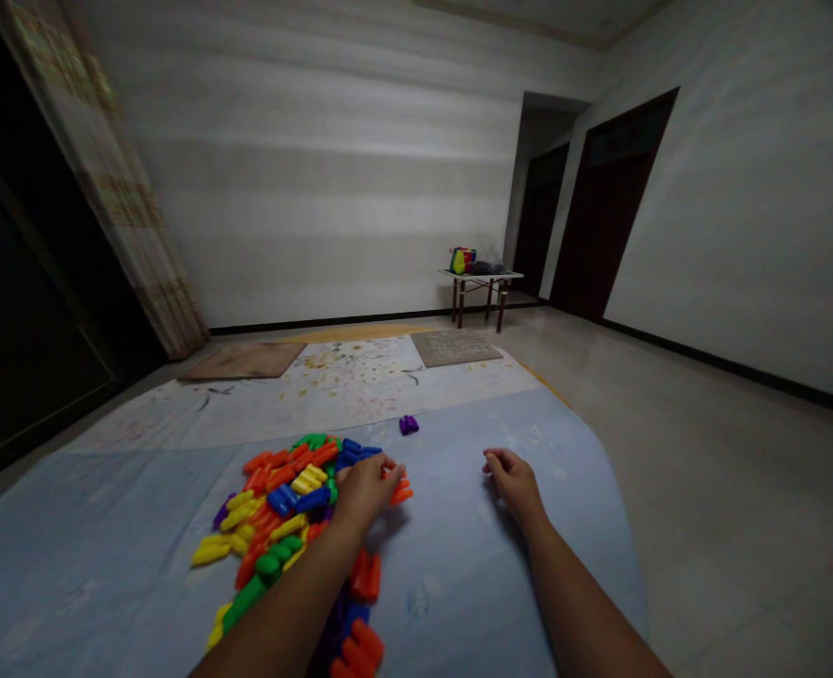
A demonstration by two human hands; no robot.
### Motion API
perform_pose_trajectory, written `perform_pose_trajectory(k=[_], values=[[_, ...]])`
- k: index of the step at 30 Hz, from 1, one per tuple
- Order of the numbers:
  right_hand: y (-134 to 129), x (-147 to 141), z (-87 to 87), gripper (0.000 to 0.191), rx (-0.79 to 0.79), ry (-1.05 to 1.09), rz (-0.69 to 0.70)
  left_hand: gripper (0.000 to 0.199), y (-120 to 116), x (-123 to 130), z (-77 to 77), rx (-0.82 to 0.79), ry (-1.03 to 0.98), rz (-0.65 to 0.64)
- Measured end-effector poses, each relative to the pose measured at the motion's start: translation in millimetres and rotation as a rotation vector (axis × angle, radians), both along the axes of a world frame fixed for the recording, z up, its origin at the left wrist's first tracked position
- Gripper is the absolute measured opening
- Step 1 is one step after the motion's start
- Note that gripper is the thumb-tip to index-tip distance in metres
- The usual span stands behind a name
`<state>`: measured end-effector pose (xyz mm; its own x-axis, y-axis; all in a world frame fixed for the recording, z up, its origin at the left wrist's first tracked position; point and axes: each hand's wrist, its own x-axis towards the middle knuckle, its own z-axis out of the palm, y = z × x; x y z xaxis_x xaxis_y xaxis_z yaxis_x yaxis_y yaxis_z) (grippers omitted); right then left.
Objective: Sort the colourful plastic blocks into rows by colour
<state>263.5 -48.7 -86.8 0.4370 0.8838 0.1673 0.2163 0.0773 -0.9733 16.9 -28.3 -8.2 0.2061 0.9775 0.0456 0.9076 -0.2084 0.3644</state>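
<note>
My left hand (368, 488) is closed at the right edge of a heap of plastic toy blocks (279, 476). From under its fingers an orange toy block (403, 492) sticks out, held just over or on the blue cloth. The heap mixes orange, yellow, green, blue and purple pieces, and my left forearm hides part of it. My right hand (516, 485) hovers low over the cloth to the right, its fingers curled together; whether anything is in them is hidden. A lone purple toy block (408, 425) lies ahead, between both hands.
A blue cloth (458, 565) and a flowered white cloth (360, 377) cover the table. Along its far side lie a brown board (243, 361) and a grey-brown board (455, 348). Farther back, a small table (483, 276) bears a colourful bag (462, 261).
</note>
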Motion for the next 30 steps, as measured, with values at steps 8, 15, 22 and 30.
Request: perform_pose_trajectory(k=[8,15,22,30], values=[[-5.3,-6.2,4.6,0.033,0.060,-0.408,0.036,0.039,0.5,-8.5,-5.8,-0.052,0.084,-0.175],[-5.7,-14.8,3.3,0.031,0.048,-0.481,0.085,0.046,2.8,-4.4,-9.6,-0.084,0.222,-0.299],[-5.8,-14.5,5.5,0.030,0.038,-0.463,0.077,0.056,9.8,15.5,-7.4,-0.080,0.290,-0.220],[-2.9,-14.1,4.7,0.029,0.061,-0.400,0.073,0.042,30.2,10.4,-10.2,-0.168,0.264,-0.259]])
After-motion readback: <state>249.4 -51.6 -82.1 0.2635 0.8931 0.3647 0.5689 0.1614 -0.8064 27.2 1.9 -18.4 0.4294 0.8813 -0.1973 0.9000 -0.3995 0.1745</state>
